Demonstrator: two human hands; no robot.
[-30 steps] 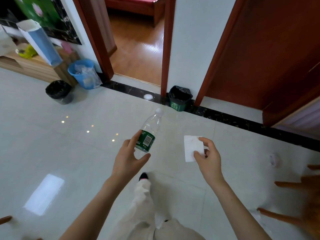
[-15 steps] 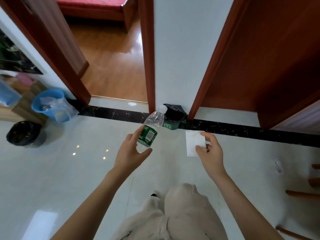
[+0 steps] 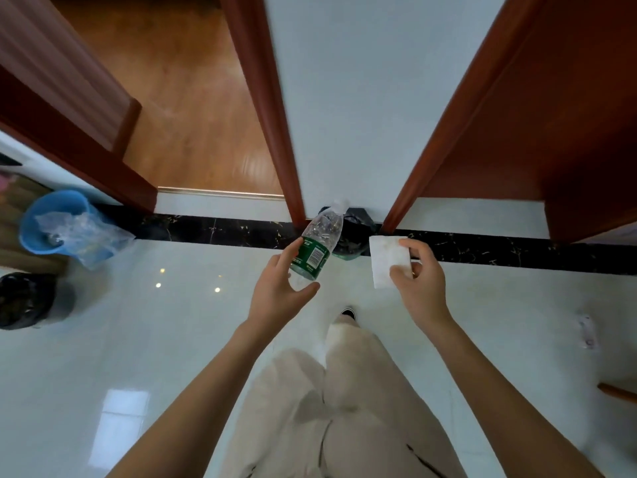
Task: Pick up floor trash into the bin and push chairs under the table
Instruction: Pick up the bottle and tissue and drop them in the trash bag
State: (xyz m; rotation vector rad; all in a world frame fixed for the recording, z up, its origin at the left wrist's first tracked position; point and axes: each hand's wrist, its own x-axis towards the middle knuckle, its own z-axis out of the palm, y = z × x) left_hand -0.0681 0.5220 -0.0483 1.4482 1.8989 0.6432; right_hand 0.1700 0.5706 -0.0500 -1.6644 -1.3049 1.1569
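Bottle [image 3: 319,243] rides in my left hand [image 3: 279,291], thumb and fingers curled round its labelled lower half, neck tilted toward the bin [image 3: 356,232] at the foot of the wall; my right hand [image 3: 422,284] pinches a white tissue [image 3: 387,258] by one edge. Step in hand: carrying both to that bin; next, I judge, each must come over its mouth before release. Since half a second ago the bin is nearer, partly behind the bottle; both grips unchanged.

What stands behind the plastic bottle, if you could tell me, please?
A small black-lined bin stands by the wall behind the bottle that the left hand holds. The bottle covers its left part, and its contents cannot be seen.
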